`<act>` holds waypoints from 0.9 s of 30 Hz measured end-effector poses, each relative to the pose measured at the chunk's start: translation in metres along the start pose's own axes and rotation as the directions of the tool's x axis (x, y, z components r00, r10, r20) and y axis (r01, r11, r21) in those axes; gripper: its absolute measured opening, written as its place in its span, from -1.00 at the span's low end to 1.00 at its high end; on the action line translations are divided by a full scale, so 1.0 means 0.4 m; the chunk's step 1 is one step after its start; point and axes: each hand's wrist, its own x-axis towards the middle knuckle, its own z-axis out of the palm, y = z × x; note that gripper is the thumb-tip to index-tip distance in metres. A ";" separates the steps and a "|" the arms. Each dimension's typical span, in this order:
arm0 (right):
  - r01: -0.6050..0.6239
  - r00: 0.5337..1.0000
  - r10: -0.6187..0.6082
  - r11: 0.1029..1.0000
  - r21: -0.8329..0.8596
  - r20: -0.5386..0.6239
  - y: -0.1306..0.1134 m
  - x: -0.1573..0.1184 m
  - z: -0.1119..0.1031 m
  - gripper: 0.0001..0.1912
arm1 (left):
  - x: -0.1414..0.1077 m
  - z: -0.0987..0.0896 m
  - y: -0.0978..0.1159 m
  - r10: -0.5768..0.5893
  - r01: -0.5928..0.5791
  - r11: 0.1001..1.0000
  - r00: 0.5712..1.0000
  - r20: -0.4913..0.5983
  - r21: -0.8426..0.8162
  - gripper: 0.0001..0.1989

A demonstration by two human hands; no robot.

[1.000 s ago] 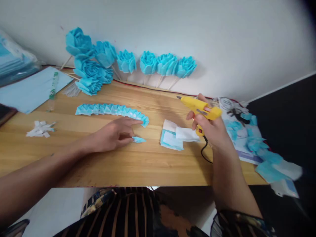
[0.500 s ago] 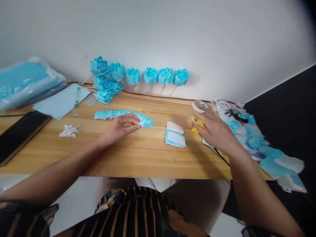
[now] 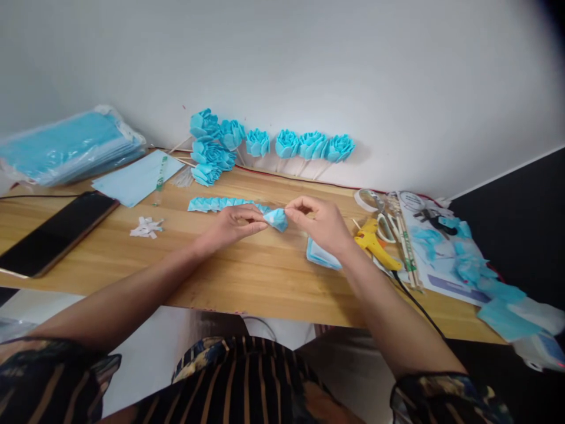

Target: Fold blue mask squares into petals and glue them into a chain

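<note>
My left hand (image 3: 233, 227) pinches a small folded light-blue petal (image 3: 277, 220) between thumb and fingers, just above the table. My right hand (image 3: 318, 224) is closed at the petal's right edge, thumb and forefinger pressed together there. Behind my left hand runs a row of folded blue petals (image 3: 212, 204), overlapping one another; its right end is partly hidden by my fingers. Under my right hand lies a stack of blue and white fabric pieces (image 3: 320, 254), partly covered. A yellow glue gun (image 3: 377, 244) rests to the right of my right wrist.
Finished blue fabric roses (image 3: 286, 144) on sticks lean against the wall. At left are a bagged stack of blue sheets (image 3: 75, 147), a phone (image 3: 57, 232) and white strips (image 3: 146, 227). Scissors (image 3: 386, 228), tape (image 3: 369, 200), wooden sticks (image 3: 408, 253) and blue scraps (image 3: 472, 259) lie at right.
My right hand has moved left from over the glue gun to the petal in my left hand. That petal is now lifted away from the row's right end. The view has shifted left.
</note>
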 end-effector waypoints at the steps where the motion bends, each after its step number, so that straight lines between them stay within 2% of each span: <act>1: -0.012 1.000 0.012 1.000 0.016 -0.027 0.010 0.006 -0.013 -0.81 | -0.001 -0.001 -0.001 -0.014 0.014 1.000 1.000 0.005 0.013 -0.75; 3: -0.061 0.995 0.066 0.995 0.075 -0.070 0.039 0.016 -0.046 -0.77 | -0.003 -0.001 -0.005 -0.001 0.000 0.997 1.000 0.014 0.078 -0.75; 5: -0.140 0.988 0.147 0.980 0.139 -0.044 0.076 0.019 -0.079 -0.75 | -0.005 0.005 -0.011 0.080 -0.084 0.979 0.996 0.032 0.187 -0.77; 8: -0.263 0.964 0.249 0.949 0.175 0.097 0.129 0.012 -0.107 -0.71 | -0.005 0.020 -0.018 0.175 -0.210 0.911 0.976 0.128 0.354 -0.78; 12: -0.350 0.917 0.297 0.919 0.181 0.266 0.173 0.008 -0.095 -0.64 | 0.004 0.038 -0.022 0.179 -0.275 0.841 0.954 0.240 0.466 -0.73; 16: -0.286 0.906 0.208 0.943 0.171 0.369 0.186 0.031 -0.070 -0.64 | 0.021 0.042 -0.029 0.154 -0.318 0.775 0.933 0.326 0.546 -0.70; 20: -0.240 0.883 0.184 0.967 0.080 0.432 0.188 0.058 -0.060 -0.67 | 0.035 0.045 -0.039 0.144 -0.405 0.711 0.884 0.444 0.575 -0.72; 27: -0.221 0.889 0.177 0.974 0.056 0.423 0.206 0.063 -0.045 -0.72 | 0.038 0.047 -0.045 0.143 -0.406 0.712 0.882 0.448 0.573 -0.75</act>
